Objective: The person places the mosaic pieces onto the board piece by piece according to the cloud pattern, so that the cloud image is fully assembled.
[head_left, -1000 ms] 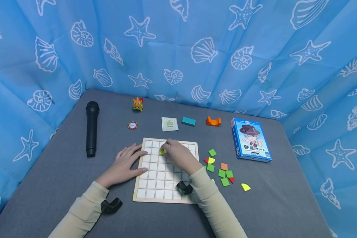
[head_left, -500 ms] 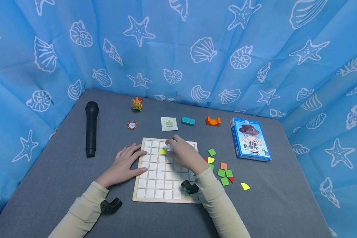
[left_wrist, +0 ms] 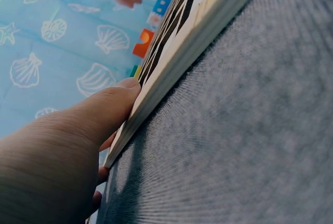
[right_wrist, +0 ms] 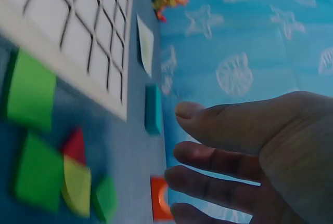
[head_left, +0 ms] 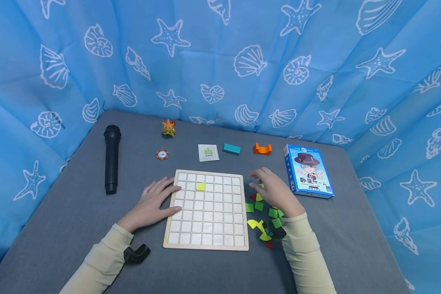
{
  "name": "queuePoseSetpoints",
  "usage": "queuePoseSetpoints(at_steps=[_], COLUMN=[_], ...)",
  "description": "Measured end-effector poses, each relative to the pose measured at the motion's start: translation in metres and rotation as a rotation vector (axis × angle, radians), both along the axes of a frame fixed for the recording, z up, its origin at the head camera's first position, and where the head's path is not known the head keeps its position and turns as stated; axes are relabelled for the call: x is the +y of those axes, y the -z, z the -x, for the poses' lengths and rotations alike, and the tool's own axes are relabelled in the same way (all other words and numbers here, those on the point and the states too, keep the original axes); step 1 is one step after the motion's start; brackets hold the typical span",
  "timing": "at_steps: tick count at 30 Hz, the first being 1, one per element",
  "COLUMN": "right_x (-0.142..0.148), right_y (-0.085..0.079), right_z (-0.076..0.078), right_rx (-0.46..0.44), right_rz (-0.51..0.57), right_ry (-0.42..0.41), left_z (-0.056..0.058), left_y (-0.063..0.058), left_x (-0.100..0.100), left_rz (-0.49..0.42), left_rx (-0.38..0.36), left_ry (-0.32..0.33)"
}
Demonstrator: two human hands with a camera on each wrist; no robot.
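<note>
A square wooden grid board [head_left: 206,212] with white cells lies on the grey table. One yellow quarter-round tile [head_left: 200,186] sits in a cell near its top left. My left hand [head_left: 152,206] rests with spread fingers on the board's left edge; in the left wrist view its thumb [left_wrist: 112,102] touches the rim. Off the right side, my right hand [head_left: 275,190] hovers above loose tiles, holding nothing, fingers loosely bent. Below it lie green square tiles [head_left: 259,206], yellow quarter-round tiles [head_left: 252,223] and red triangle tiles [head_left: 269,245]; the hand and sleeve hide some.
Behind the board are a pattern card [head_left: 208,152], a teal block [head_left: 231,149], an orange block [head_left: 262,149], a poker chip [head_left: 162,154] and a small figurine [head_left: 168,128]. A black microphone [head_left: 112,159] lies left, a blue game box [head_left: 309,171] right.
My right hand has let go of the yellow quarter-round tile on the board and moved right, over the loose tiles. The left hand has stayed on the board's edge.
</note>
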State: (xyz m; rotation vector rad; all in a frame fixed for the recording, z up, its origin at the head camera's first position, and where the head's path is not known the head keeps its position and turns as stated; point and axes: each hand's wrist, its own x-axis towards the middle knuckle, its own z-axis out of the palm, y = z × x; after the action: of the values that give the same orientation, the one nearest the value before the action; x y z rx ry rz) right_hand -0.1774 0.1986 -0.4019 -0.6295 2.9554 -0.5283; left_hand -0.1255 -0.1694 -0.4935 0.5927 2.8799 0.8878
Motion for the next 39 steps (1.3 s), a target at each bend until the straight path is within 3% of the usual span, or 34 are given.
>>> queuePoseSetpoints(at_steps=[6, 13, 22, 27, 31, 39], right_x=[0.027, 0.04, 0.058, 0.059, 0.057, 0.05], right_y=[-0.001, 0.009, 0.018, 0.02, 0.022, 0.027], right_z=[0.001, 0.001, -0.014, -0.019, -0.019, -0.016], right_rx=[-0.068, -0.13, -0.213, -0.231, -0.252, -0.204], right_rz=[-0.005, -0.037, -0.127, -0.184, -0.169, -0.107], right_ry=[0.107, 0.113, 0.124, 0.177, 0.206, 0.172], left_z=[0.0, 0.001, 0.0, 0.0, 0.001, 0.001], left_y=[0.001, 0.0, 0.0, 0.001, 0.001, 0.002], left_x=[-0.001, -0.001, 0.0, -0.003, -0.004, -0.002], left_rz=[0.008, 0.014, -0.003, 0.003, 0.016, 0.02], left_rx=[-0.005, -0.006, 0.009, 0.008, 0.001, 0.007], left_ry=[0.006, 0.01, 0.007, -0.002, -0.002, 0.007])
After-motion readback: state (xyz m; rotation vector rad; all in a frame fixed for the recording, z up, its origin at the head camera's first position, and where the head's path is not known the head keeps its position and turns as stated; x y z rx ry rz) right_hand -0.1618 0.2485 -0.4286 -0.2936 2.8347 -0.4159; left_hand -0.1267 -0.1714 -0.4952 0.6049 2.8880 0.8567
